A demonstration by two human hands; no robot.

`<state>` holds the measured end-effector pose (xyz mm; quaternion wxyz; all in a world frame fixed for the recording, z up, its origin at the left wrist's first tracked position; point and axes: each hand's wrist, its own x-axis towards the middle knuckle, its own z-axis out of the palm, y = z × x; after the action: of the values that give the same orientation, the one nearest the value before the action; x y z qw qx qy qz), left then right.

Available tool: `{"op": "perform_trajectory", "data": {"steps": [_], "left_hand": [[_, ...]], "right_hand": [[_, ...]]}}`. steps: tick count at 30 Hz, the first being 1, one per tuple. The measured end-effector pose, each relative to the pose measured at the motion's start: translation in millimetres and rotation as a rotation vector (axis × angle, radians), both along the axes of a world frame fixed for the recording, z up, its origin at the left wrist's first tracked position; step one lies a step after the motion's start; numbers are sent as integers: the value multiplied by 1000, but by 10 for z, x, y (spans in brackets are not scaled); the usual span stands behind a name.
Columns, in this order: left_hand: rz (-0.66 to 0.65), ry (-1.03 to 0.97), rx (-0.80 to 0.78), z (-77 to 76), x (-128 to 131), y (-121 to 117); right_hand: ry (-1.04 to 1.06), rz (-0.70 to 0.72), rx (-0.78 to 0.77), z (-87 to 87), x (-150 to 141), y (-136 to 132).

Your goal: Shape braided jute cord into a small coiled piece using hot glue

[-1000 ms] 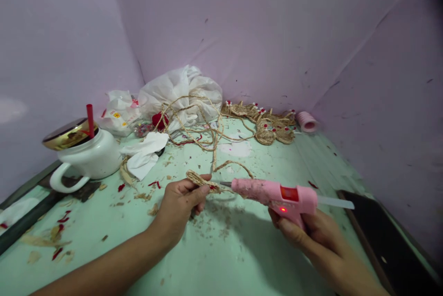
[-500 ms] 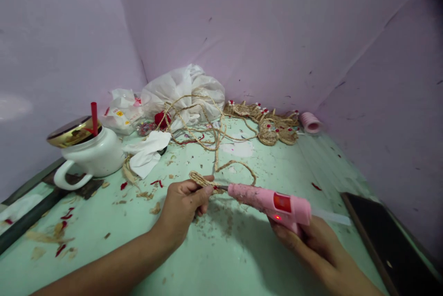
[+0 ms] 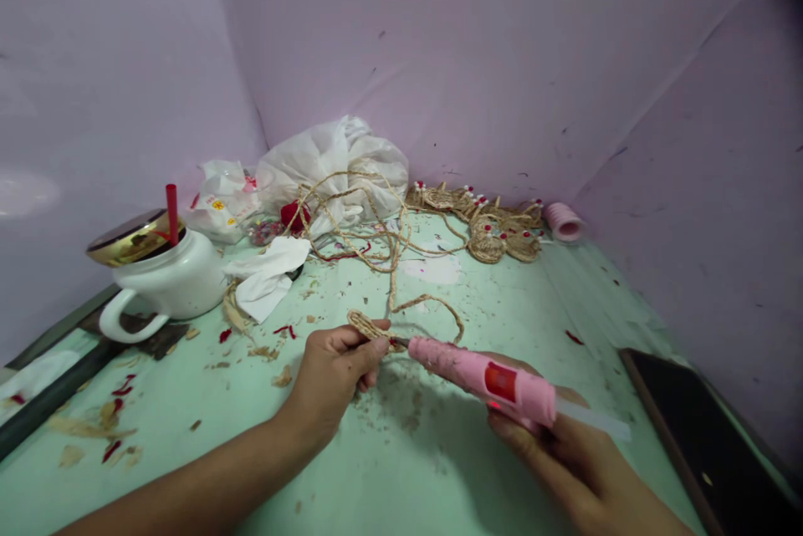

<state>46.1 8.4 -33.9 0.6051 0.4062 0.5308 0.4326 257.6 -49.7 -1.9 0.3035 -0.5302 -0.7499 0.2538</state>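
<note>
Between thumb and fingers, my left hand point(image 3: 342, 364) pinches a coiled piece of braided straw cord point(image 3: 364, 324) just above the table. From this coil the cord runs in a loop behind it towards a loose tangle point(image 3: 351, 222) at the back. My right hand point(image 3: 565, 444) is wrapped round the handle of a pink hot glue gun point(image 3: 483, 377) with a lit red light and a clear glue stick point(image 3: 593, 419) sticking out of its rear. The gun's metal nozzle is at the coil, beside my left fingertips; whether it touches is hard to tell.
On the left stand a white mug point(image 3: 181, 277) with a gold lid and a crumpled tissue point(image 3: 269, 277). White plastic bags point(image 3: 332, 168), several finished straw pieces point(image 3: 502, 235) and a pink spool point(image 3: 563, 222) lie along the back. A dark phone-like slab point(image 3: 703, 436) is at right.
The glue gun has tilted, its rear end dropping and shifting slightly left, while the nozzle stays by the coil. My left hand has barely moved.
</note>
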Motion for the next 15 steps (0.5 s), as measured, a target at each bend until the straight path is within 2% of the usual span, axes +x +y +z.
{"op": "perform_trajectory", "data": {"steps": [7, 11, 15], "left_hand": [[1, 29, -8, 24, 16, -7], [6, 45, 6, 20, 26, 1], [-8, 13, 3, -5, 10, 15]], "right_hand": [[-183, 238, 167, 8, 42, 35], [-309, 235, 341, -24, 34, 33], [-263, 245, 359, -37, 87, 38]]}}
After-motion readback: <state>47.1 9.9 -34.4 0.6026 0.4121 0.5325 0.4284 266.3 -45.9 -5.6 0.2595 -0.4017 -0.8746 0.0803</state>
